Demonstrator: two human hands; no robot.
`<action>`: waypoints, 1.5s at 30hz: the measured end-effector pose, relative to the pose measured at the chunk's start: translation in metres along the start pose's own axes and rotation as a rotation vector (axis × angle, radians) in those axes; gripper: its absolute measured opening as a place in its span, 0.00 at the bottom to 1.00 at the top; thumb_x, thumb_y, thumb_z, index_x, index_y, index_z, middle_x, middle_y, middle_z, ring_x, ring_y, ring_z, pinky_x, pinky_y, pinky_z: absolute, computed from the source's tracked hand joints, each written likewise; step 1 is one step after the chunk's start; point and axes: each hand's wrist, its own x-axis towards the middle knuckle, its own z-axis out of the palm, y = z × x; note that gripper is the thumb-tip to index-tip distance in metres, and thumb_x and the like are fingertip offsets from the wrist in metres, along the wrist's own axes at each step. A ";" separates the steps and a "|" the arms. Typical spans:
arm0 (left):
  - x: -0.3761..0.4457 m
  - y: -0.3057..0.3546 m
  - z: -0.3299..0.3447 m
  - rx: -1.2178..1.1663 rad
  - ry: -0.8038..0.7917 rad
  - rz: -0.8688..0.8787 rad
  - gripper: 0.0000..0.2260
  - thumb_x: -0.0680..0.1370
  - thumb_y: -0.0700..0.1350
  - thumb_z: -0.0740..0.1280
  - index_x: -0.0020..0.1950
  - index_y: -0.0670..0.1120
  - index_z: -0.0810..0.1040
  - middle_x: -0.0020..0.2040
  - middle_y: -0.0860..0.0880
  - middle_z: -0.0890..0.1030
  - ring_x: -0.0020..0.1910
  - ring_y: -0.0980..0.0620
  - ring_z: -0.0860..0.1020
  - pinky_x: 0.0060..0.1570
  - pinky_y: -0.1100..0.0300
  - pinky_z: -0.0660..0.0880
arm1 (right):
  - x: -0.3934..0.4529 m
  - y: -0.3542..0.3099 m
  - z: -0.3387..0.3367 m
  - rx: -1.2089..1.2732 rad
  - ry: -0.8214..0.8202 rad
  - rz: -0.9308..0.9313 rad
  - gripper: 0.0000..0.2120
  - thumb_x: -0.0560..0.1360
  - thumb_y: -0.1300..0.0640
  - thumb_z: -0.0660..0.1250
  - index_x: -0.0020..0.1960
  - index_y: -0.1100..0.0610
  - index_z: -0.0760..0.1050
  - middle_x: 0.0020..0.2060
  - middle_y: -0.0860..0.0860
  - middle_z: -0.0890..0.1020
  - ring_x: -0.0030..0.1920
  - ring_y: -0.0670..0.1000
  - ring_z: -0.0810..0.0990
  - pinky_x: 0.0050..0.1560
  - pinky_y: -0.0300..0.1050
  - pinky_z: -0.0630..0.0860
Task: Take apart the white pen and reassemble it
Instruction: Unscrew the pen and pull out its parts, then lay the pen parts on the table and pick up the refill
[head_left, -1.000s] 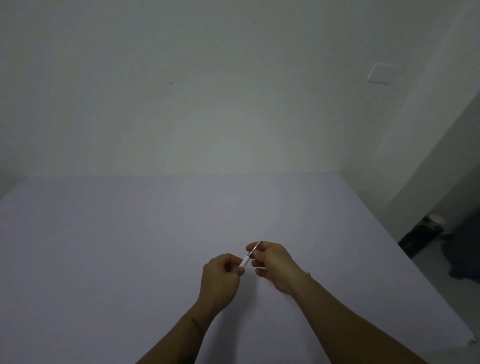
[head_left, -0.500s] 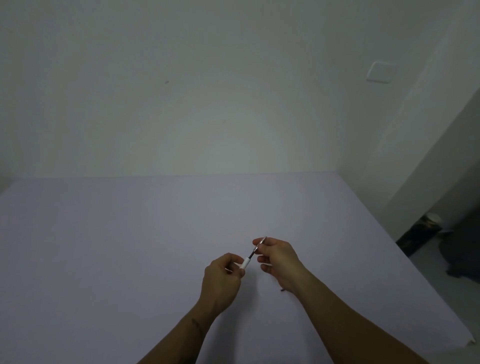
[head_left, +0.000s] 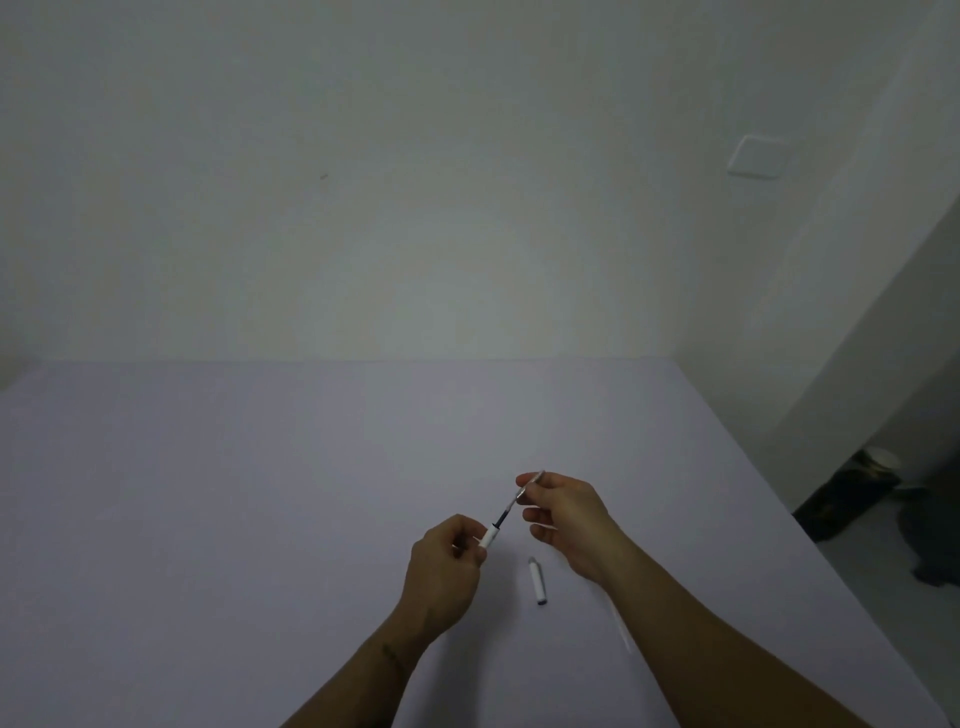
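My left hand (head_left: 447, 569) grips the white pen barrel (head_left: 489, 536), most of it hidden in my fist. My right hand (head_left: 569, 512) pinches the thin refill (head_left: 511, 506) near its tip, above and right of the barrel. The refill is partly drawn out of the barrel, its dark ink section showing between my hands. A short white pen piece (head_left: 537, 581) lies on the table below my right hand. Another thin pale part (head_left: 618, 621) lies along my right forearm, mostly hidden.
The pale lilac table (head_left: 260, 493) runs back to a white wall. Its right edge drops to the floor, where a dark container with a white lid (head_left: 852, 493) and dark fabric (head_left: 935, 540) sit.
My hands have moved apart, and the refill has slid further out of the barrel. The short white piece on the table has come into view.
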 end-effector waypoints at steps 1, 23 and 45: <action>0.001 0.002 0.004 0.009 0.002 0.000 0.07 0.77 0.37 0.66 0.48 0.48 0.80 0.43 0.47 0.80 0.39 0.52 0.76 0.37 0.64 0.73 | 0.002 -0.002 -0.004 0.015 -0.005 0.005 0.09 0.79 0.61 0.64 0.54 0.58 0.82 0.47 0.56 0.83 0.44 0.53 0.79 0.43 0.45 0.78; -0.006 0.029 0.068 0.005 0.132 -0.110 0.06 0.74 0.40 0.71 0.44 0.45 0.75 0.42 0.44 0.80 0.41 0.40 0.82 0.42 0.44 0.83 | 0.040 0.010 -0.082 -0.148 -0.157 0.134 0.04 0.75 0.66 0.69 0.48 0.62 0.81 0.36 0.55 0.84 0.33 0.49 0.78 0.33 0.40 0.75; -0.023 0.005 0.076 0.122 0.112 -0.256 0.06 0.75 0.41 0.70 0.50 0.45 0.76 0.42 0.45 0.81 0.38 0.45 0.83 0.32 0.65 0.76 | 0.048 0.063 -0.064 -1.195 -0.147 -0.097 0.09 0.73 0.59 0.66 0.37 0.58 0.67 0.41 0.55 0.78 0.39 0.56 0.79 0.39 0.44 0.74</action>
